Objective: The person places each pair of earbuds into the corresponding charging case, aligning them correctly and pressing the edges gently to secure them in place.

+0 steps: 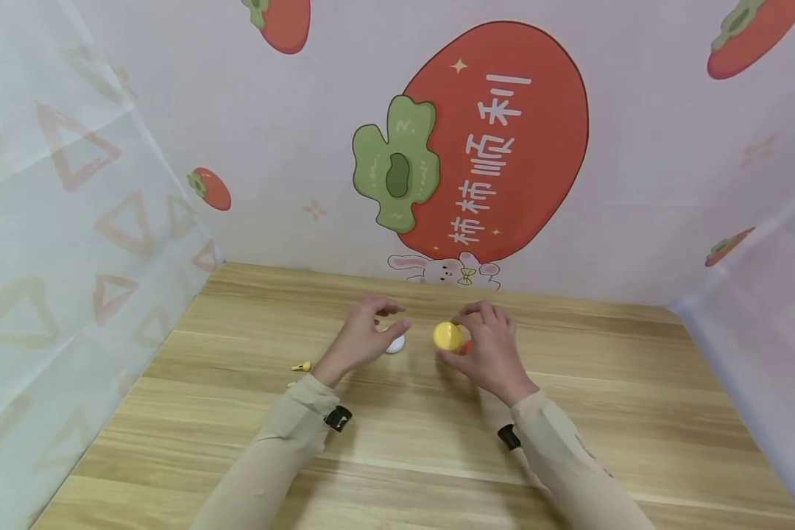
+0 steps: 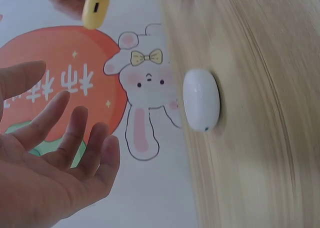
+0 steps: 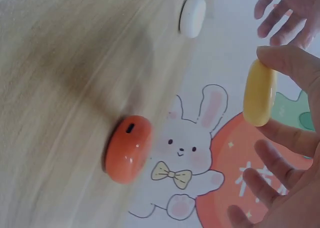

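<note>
In the head view my right hand [image 1: 495, 352] pinches a glossy yellow earphone charging case [image 1: 447, 336] between thumb and fingers. The right wrist view has this case [image 3: 260, 93] raised above the table, its lid closed. An orange earphone case [image 3: 129, 150], with a dark slot at one end, lies on the table near the right hand. My left hand [image 1: 366, 335] holds nothing; its fingers are spread and slightly bent. Close by it, a white earphone case [image 2: 201, 99] lies on the wood. Left of that wrist is a small yellow earbud [image 1: 301, 366].
A wood-grain table [image 1: 384, 456] spans the area under both arms. At its back edge rises a printed wall sheet [image 1: 285, 228] with a rabbit and persimmon. Pale sheets also hang at the left and right sides. Another small yellow piece [image 1: 291, 384] shows partly beside the left sleeve.
</note>
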`<state>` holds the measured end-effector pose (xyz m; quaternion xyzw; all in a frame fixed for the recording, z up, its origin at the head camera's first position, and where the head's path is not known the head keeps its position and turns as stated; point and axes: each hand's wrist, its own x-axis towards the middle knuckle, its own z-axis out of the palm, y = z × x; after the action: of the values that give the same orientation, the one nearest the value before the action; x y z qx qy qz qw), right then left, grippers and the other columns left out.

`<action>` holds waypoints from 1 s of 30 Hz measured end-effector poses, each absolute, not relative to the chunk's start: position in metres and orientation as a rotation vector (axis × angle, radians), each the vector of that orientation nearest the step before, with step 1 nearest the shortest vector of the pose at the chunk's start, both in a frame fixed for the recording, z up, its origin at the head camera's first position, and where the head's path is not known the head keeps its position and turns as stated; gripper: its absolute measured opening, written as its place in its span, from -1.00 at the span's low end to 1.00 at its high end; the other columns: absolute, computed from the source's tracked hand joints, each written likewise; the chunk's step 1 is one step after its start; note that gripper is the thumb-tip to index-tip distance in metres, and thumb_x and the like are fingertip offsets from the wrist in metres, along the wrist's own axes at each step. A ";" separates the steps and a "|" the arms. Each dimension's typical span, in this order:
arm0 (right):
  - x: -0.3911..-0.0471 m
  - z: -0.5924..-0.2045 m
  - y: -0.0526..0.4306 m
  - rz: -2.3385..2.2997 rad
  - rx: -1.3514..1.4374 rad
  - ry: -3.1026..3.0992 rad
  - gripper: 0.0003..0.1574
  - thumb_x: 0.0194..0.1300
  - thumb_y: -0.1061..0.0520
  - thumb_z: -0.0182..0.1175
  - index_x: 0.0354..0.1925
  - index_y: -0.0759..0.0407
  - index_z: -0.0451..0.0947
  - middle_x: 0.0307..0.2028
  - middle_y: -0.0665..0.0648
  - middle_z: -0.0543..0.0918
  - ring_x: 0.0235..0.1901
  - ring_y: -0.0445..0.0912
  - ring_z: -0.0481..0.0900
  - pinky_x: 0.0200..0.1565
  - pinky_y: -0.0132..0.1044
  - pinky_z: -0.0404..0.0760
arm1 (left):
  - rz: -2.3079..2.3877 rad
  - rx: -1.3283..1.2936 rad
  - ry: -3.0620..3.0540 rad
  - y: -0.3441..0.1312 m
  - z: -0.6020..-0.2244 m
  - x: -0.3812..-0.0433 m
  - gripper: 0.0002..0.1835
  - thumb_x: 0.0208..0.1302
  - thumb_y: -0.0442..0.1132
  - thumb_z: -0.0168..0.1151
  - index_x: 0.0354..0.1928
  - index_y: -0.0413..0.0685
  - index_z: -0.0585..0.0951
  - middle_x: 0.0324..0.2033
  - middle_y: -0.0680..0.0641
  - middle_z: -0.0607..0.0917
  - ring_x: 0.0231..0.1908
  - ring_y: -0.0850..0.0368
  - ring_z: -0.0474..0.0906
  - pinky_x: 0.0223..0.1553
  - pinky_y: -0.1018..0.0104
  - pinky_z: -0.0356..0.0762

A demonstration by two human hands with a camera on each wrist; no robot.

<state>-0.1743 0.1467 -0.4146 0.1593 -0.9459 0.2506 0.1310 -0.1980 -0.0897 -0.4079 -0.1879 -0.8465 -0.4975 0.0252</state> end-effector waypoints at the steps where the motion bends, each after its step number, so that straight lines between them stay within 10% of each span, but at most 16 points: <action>1: -0.173 -0.414 0.147 0.724 0.478 -2.730 -0.31 -0.05 -0.10 0.65 -0.06 0.27 0.69 0.08 0.22 0.49 0.20 0.21 0.31 0.23 0.30 0.13 | -1.545 -0.584 -2.629 -0.088 -0.408 -0.198 -0.67 0.35 -0.17 0.36 0.04 -0.24 0.67 0.00 -0.23 0.65 0.09 -0.25 0.54 0.06 -0.17 0.54; 30: -0.161 -0.401 0.141 0.698 0.713 -2.571 -0.38 -0.17 0.03 0.71 -0.13 0.21 0.72 0.08 0.23 0.50 0.18 0.22 0.32 0.19 0.27 0.16 | -1.567 -0.747 -2.869 -0.065 -0.399 -0.197 -0.73 0.43 -0.04 0.28 -0.11 -0.07 0.77 -0.10 0.00 0.71 0.00 0.05 0.57 0.03 0.06 0.56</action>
<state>-0.1611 0.1410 -0.4015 0.2538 -0.9151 0.2485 0.1909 -0.1969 -0.0647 -0.3994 -0.2216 -0.8508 -0.4647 -0.1057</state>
